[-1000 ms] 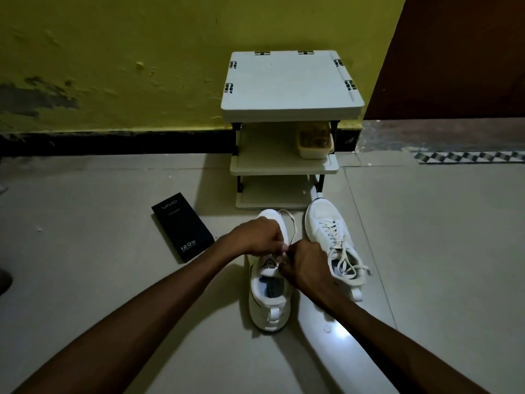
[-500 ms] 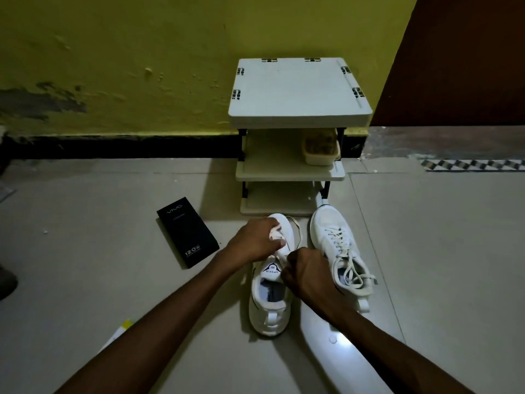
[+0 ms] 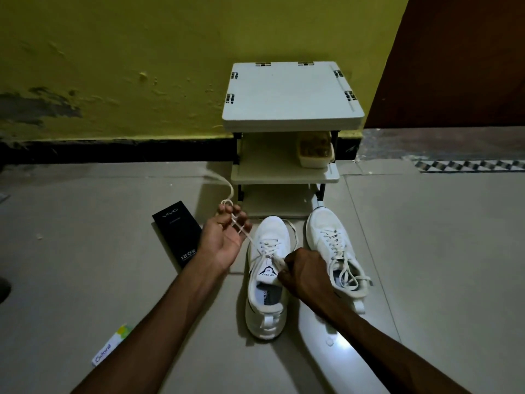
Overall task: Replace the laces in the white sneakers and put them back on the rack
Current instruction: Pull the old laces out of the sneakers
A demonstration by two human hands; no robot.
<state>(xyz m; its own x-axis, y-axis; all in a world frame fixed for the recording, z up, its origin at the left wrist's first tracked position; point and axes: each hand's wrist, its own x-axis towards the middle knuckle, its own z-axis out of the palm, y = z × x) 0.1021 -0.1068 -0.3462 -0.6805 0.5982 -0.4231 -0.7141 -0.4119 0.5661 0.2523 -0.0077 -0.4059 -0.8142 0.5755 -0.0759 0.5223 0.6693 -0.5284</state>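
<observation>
The job looks to be somewhere in the middle, since neither shoe is on the rack (image 3: 289,95). Both white sneakers stand on the floor tiles (image 3: 426,251) just in front of its lowest shelf. The laced sneaker (image 3: 333,245), on the right-hand side, has cord crossed through its eyelets, with the ends lying loose and untied over the collar. The half-laced sneaker (image 3: 264,282) beside it is the one being worked on. Its crossings show only over the lower eyelets, and the tongue stands bare above them.

The left hand (image 3: 224,237) is lifted off to the side, palm up, fingers curled with the lace (image 3: 230,191) wound about them. The cord runs taut from there down to the shoe's eyelets, and a free tail trails away beyond the fingers, blurred. The right hand (image 3: 305,275) is closed in a fist at the tongue, pinching lace strands at its fingertips, as far as I can make out.

Whether this cord is an old one coming out or a fresh one going in, I can't tell from here. Either way, I'd judge that what's left is to finish this shoe's lacing, deal with the loose ends on both, and then set the pair on a shelf — the middle one already holds a small tub (image 3: 314,155) at one end.
</observation>
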